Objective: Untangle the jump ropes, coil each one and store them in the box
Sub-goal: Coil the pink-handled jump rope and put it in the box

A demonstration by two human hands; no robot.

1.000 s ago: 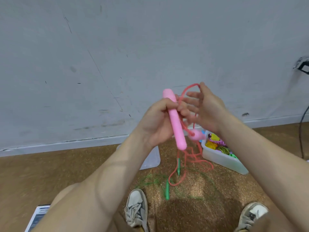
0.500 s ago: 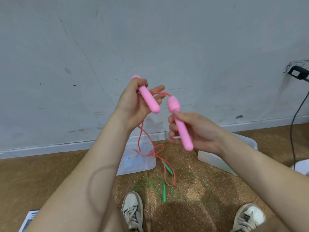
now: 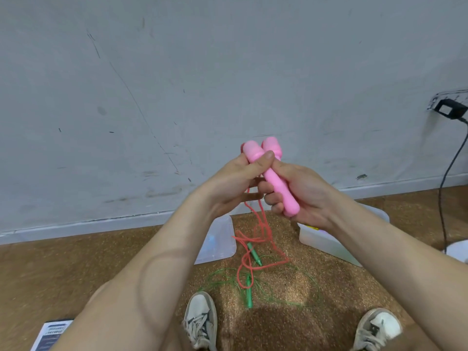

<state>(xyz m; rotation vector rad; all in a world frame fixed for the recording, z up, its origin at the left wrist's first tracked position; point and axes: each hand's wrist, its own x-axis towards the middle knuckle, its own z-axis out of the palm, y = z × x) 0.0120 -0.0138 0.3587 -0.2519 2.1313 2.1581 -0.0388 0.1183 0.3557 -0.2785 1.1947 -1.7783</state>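
**Item:** pink jump rope (image 3: pixel 263 231), in hand, held up at centre of view before the wall (image 3: pixel 177 72).
- Left-side handle (image 3: pixel 253 152) and right-side handle (image 3: pixel 278 183) stand side by side, touching, heads up.
- Left hand (image 3: pixel 228 188): thumb clamped across the left-side handle just below its head, fingers curled in behind.
- Right hand (image 3: pixel 306 196): fingers wrapped tight round the lower half of the right-side handle.
- Judgement: handles are paired so the cord hangs doubled, giving one start pt. for coiling.

**Cord:** the red cord drops from btw. the hands to the floor (image 3: pixel 76 262) and lies there in loose loops.
- The loops cross the green jump rope (image 3: pixel 249 292), which lies nearer, its thin cord spread in wide rings.
- Knotted or merely overlapping: cannot tell.

**Box** (image 3: pixel 326 241): translucent, on the floor right of the ropes, close to the wall, partly hidden by the right forearm.
- Some coloured contents show.
- Lid (image 3: pixel 217 247) lies left of the ropes, so the box is open for loading.

**Outer:** two shoes (image 3: pixel 201 323) at near edge; black cable (image 3: pixel 445 178) far right; printed sheet (image 3: pixel 50 333) near left.

**Status (judged):** pink rope not coiled, green untouched, neither stored.
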